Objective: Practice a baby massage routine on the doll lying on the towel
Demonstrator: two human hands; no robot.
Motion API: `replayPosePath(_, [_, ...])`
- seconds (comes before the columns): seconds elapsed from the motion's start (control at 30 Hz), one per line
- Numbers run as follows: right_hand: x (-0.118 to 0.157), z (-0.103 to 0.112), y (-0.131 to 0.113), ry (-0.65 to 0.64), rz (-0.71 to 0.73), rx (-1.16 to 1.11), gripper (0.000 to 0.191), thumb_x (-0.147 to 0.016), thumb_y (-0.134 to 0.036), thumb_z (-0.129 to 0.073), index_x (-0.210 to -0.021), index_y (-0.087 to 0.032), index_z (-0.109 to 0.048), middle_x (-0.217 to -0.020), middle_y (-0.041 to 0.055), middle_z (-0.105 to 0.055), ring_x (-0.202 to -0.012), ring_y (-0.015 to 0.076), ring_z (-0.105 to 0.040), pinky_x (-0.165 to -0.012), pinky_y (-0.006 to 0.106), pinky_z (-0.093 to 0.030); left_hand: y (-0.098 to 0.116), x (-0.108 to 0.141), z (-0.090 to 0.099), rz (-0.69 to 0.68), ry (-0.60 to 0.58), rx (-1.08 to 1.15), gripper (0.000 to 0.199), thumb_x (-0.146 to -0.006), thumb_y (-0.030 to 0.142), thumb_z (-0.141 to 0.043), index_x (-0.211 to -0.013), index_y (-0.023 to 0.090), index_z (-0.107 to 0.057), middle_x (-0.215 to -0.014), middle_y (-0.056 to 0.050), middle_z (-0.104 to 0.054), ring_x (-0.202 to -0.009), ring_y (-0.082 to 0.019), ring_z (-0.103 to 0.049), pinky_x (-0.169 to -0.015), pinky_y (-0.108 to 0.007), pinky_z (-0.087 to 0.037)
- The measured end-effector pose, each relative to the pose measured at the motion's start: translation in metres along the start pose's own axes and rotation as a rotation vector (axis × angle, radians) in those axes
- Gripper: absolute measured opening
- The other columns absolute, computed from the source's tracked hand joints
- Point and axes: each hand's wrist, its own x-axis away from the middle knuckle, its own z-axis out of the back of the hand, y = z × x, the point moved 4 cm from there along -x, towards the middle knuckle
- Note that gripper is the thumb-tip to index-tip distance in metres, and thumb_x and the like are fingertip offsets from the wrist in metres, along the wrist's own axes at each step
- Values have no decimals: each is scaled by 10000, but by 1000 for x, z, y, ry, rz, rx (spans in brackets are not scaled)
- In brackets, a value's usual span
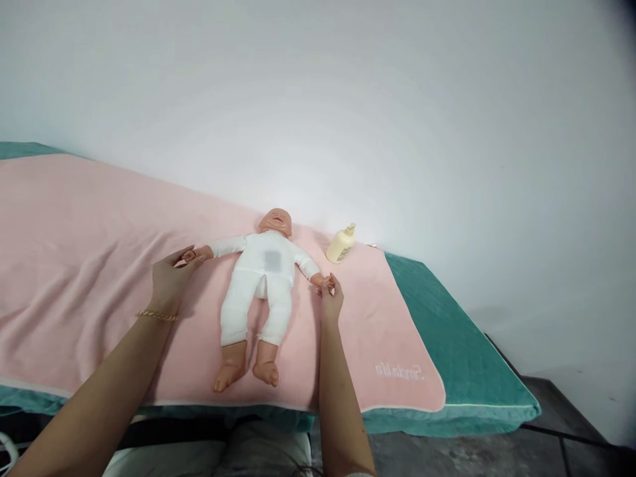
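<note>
A baby doll [271,265] in a white cloth body lies on its back on a pink blanket [114,218], head toward the wall and bare feet toward me. Its arms are spread out to both sides. My left hand [175,275], below a gold bracelet [156,315] on the wrist, pinches the doll's hand at the left of the view. The doll's other hand is between the fingers of my right hand [332,298]. A cream pump bottle [340,245] stands on the blanket beyond my right hand.
Under the blanket is a green padded surface [447,331], its right corner uncovered. A pale wall [318,99] rises along the far side. Grey floor [437,457] shows below the near edge, and my legs [258,450] are at the bottom.
</note>
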Motion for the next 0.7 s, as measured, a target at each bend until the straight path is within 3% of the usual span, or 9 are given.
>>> replayPosePath(0.27, [6, -2, -5, 6, -2, 43, 489, -731, -443, -703, -1130, -173, -624, -1197, 120, -657, -817, 175, -662, -657, 292, -545, -2, 1, -4, 15, -6, -33, 517, -639, 352, -807, -1113, 152, -760, -981, -100, -771, -879, -234, -705, -786, -341, -575])
replayPosePath(0.53, [11, -6, -11, 7, 4, 64, 396, -758, -510, -699, -968, -198, -575, -1005, 47, -662, -587, 101, -574, -467, 220, -443, -1, 2, -4, 4, -16, -54, 507, -634, 466, -817, -1021, 141, -772, -947, -94, -771, -890, -247, -694, -738, -324, -556])
replayPosePath(0.7, [11, -5, -13, 23, 10, 59, 418, -818, -560, -634, -1015, -193, -591, -991, 50, -673, -517, 84, -556, -443, 223, -450, -7, -3, -5, -8, -21, -46, 475, -704, 468, -759, -1058, 152, -775, -983, -75, -773, -901, -235, -697, -775, -320, -548])
